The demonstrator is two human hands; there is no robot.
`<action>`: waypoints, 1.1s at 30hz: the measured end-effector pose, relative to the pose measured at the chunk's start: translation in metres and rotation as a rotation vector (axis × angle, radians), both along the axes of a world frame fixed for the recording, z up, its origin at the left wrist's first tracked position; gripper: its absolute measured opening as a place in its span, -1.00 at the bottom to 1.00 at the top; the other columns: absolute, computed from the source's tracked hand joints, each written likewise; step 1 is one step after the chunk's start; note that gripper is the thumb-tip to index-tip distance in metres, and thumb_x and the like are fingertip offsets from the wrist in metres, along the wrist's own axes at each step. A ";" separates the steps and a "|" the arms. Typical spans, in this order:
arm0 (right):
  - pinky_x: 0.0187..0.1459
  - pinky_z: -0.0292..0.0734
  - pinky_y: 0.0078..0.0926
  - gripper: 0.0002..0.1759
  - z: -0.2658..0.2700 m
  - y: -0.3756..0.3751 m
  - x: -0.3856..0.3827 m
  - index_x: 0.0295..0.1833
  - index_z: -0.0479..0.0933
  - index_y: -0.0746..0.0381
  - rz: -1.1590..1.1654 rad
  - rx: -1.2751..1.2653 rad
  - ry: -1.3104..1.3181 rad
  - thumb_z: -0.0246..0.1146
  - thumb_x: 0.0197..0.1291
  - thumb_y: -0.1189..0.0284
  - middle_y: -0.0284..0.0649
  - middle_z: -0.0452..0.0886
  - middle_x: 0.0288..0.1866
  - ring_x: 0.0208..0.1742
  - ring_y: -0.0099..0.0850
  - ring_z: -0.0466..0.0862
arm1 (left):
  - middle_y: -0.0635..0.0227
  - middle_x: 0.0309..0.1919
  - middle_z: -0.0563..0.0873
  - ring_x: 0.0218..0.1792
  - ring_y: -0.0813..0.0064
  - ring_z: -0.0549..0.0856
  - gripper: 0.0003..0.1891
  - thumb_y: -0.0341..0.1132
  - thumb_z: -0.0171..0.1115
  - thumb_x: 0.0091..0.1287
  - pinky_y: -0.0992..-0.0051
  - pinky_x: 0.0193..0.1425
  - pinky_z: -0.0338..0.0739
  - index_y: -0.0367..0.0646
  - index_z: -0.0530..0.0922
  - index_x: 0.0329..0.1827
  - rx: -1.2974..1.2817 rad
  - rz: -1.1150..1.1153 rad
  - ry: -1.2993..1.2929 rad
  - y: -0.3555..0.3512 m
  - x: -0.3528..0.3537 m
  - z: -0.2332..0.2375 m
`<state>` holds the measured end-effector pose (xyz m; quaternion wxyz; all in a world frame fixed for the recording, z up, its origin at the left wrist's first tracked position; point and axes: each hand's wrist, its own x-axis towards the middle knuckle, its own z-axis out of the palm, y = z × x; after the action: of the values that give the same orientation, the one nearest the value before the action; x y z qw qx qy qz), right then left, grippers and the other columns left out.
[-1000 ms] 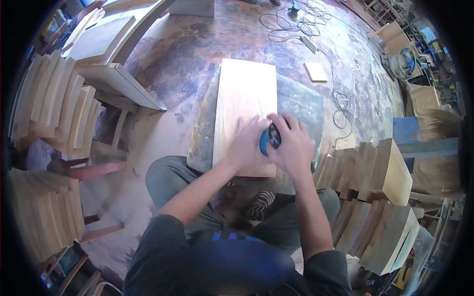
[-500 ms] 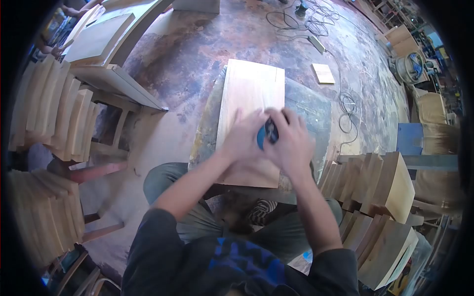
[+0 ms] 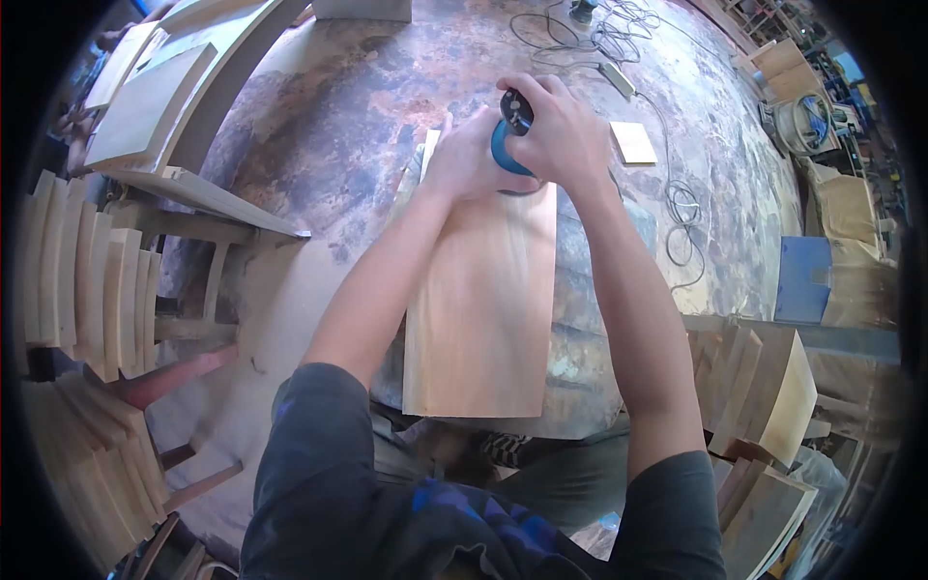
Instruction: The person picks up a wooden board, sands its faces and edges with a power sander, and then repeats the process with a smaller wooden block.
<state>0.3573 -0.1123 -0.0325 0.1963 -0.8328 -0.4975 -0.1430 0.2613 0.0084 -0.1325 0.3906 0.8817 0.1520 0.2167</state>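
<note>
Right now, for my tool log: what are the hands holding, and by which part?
A sander: the left hand and right hand both clasp its top, at the far end of the board.

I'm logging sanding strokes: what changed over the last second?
The left hand and right hand pushed the blue sander away from the body, from the near end of the wooden board to its far end; the arms are now stretched out. Nothing was let go: both hands keep their grip. The board stays flat on the worn bench.
</note>
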 end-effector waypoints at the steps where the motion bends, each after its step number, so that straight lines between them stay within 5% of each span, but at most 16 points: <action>1: -0.01 0.82 -0.03 -0.47 0.000 0.004 0.004 0.32 0.74 -0.32 0.001 0.000 -0.009 0.40 0.20 0.26 -0.31 0.82 0.19 0.19 -0.10 0.85 | 0.25 0.23 0.81 0.29 0.02 0.82 0.01 0.24 0.83 -0.15 -0.12 0.65 0.49 -0.02 0.62 0.39 -0.010 0.004 -0.001 0.004 0.004 0.000; 6: -0.01 0.82 -0.04 -0.47 0.001 0.007 0.005 0.32 0.74 -0.32 -0.020 -0.037 -0.025 0.41 0.20 0.26 -0.30 0.82 0.20 0.19 -0.11 0.85 | 0.25 0.17 0.85 0.29 0.03 0.83 -0.03 0.23 0.82 -0.12 -0.14 0.70 0.45 -0.02 0.64 0.36 -0.089 -0.002 -0.031 0.005 0.005 0.006; 11: 0.02 0.81 -0.03 -0.48 0.003 0.010 0.004 0.32 0.74 -0.30 -0.034 -0.020 0.016 0.40 0.21 0.27 -0.29 0.82 0.20 0.19 -0.10 0.84 | 0.18 0.14 0.86 0.25 -0.04 0.83 -0.09 0.19 0.81 -0.10 0.12 0.36 0.73 -0.06 0.66 0.30 0.045 0.032 0.053 0.006 0.004 0.014; 18: 0.08 0.78 -0.03 -0.48 0.003 0.027 0.025 0.31 0.74 -0.28 -0.022 0.002 0.040 0.43 0.19 0.23 -0.29 0.80 0.22 0.26 -0.08 0.82 | 0.12 0.23 0.85 0.26 -0.04 0.83 -0.06 0.23 0.81 -0.10 0.10 0.39 0.71 -0.10 0.65 0.31 0.056 0.015 0.024 0.020 0.015 0.011; 20: 0.13 0.79 0.00 -0.47 0.006 0.038 0.044 0.33 0.73 -0.31 0.001 -0.031 0.039 0.40 0.20 0.26 -0.29 0.81 0.20 0.22 -0.08 0.83 | 0.12 0.24 0.84 0.30 -0.02 0.81 -0.02 0.24 0.81 -0.12 0.03 0.50 0.63 -0.10 0.64 0.34 0.052 0.085 0.153 0.027 0.031 0.025; 26: 0.12 0.77 -0.05 -0.45 0.011 -0.026 -0.034 0.33 0.72 -0.31 -0.052 -0.094 0.099 0.43 0.17 0.22 -0.36 0.80 0.24 0.25 -0.11 0.82 | 0.17 0.21 0.81 0.35 0.00 0.77 -0.02 0.29 0.79 -0.10 -0.23 0.74 0.29 -0.08 0.63 0.34 0.022 -0.006 0.012 -0.027 -0.033 0.005; 33: 0.15 0.77 -0.04 -0.44 0.029 -0.120 -0.142 0.40 0.70 -0.22 -0.065 -0.155 0.159 0.46 0.26 0.25 -0.29 0.78 0.28 0.26 -0.03 0.79 | 0.08 0.26 0.78 0.47 -0.12 0.68 0.02 0.37 0.76 -0.11 -0.52 0.73 0.10 -0.08 0.63 0.36 0.028 -0.055 -0.016 -0.117 -0.138 0.006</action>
<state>0.2158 -0.2319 -0.0031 0.1655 -0.8698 -0.4628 -0.0441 0.1231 -0.1081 -0.1266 0.3852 0.8891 0.1215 0.2153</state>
